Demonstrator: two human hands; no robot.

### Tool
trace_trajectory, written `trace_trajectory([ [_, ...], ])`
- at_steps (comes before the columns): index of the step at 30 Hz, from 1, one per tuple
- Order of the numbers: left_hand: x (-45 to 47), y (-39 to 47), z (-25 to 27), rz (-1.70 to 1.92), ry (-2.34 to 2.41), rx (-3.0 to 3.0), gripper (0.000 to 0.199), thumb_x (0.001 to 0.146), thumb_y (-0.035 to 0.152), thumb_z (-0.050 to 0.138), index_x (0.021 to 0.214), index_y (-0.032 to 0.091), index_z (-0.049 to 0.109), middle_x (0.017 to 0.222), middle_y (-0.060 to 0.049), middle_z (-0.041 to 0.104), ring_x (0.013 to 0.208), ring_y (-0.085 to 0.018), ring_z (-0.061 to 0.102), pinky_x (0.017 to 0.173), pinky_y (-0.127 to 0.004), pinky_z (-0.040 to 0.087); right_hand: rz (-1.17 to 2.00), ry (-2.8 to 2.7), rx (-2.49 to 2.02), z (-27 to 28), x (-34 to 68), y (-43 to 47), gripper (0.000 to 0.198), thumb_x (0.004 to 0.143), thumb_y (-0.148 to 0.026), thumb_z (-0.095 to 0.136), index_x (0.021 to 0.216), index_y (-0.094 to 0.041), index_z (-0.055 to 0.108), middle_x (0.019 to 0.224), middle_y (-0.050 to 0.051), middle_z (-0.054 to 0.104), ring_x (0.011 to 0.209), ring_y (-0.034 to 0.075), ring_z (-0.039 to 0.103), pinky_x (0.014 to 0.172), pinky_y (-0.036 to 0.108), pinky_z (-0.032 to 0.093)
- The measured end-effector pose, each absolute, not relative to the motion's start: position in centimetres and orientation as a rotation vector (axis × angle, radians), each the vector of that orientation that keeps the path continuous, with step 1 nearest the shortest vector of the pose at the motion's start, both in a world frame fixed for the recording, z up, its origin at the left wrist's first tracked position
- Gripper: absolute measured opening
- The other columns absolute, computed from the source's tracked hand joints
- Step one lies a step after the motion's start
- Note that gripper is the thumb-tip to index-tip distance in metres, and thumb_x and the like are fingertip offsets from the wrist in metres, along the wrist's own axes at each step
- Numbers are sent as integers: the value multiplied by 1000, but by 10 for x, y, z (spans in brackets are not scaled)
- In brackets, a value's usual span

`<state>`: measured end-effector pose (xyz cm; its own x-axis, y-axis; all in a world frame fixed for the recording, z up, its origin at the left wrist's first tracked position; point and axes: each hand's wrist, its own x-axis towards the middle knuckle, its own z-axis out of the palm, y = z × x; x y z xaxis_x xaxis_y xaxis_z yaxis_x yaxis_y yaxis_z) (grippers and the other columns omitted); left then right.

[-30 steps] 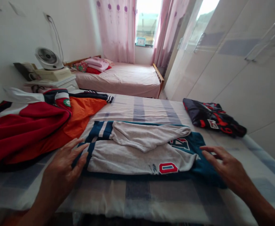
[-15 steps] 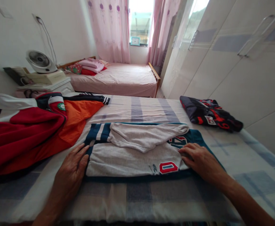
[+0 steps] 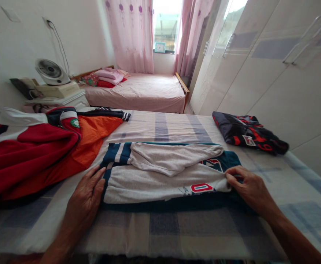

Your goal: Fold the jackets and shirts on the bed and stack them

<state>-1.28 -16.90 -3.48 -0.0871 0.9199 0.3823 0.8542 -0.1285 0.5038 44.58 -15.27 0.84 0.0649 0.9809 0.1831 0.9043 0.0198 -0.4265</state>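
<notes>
In front of me a teal jacket [image 3: 233,159] lies with both grey sleeves folded across it, one sleeve [image 3: 174,156] above the other. The lower grey sleeve [image 3: 149,185] carries a red and white patch shaped like a 0. My right hand [image 3: 250,185] pinches this sleeve's fabric near the shoulder end, pulling it taut. At the other end, my left hand [image 3: 87,194] lies with stretched fingers on the dark striped cuffs.
A red garment with an orange lining [image 3: 86,135] spreads over the bed's left side. On the right sits a folded black and red garment [image 3: 248,134]. Beyond are a pink bed [image 3: 149,91], a nightstand with a fan [image 3: 52,71], and white wardrobes [image 3: 273,80].
My right hand has moved right and drawn the lower sleeve's shoulder end with it, lifting and straightening the fabric. My left hand has stayed at the cuffs.
</notes>
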Motion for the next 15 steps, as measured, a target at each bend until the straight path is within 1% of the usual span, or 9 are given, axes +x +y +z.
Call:
trace_trajectory([
  [3,-13,-169,-35,1019,2007,2040,49,91,48,33,126,20,51,137,-9,47,128,-25,42,110,-44,29,239,-1866,-1982,5,451,-154,25,79,-40,45,75,-23,63,78,1,66,71,19,63,65,31,47],
  [7,-13,-171,-31,1104,2111,1944,49,91,47,32,124,18,52,131,-11,52,123,-26,46,108,-44,33,179,-1981,-2022,7,449,-151,26,80,-41,45,75,-24,64,81,2,65,70,20,62,62,33,46],
  [9,-13,-171,-28,1130,2197,1869,50,90,48,31,120,16,55,123,-13,56,117,-27,50,104,-45,36,193,-2053,-1962,9,444,-145,29,82,-45,44,79,-24,65,87,3,66,75,21,63,66,33,47],
  [12,-12,-170,-25,1126,2270,1818,47,89,47,35,115,16,58,116,-12,60,112,-28,52,101,-45,38,169,-2174,-1811,8,430,-132,35,85,-49,41,89,-25,67,96,5,67,88,24,62,76,36,48],
  [15,-13,-168,-23,1147,2293,1772,43,86,46,43,114,18,58,109,-9,61,105,-26,56,96,-41,42,132,-2217,-1747,1,410,-119,38,85,-48,39,89,-24,67,97,7,67,93,27,61,78,39,47],
])
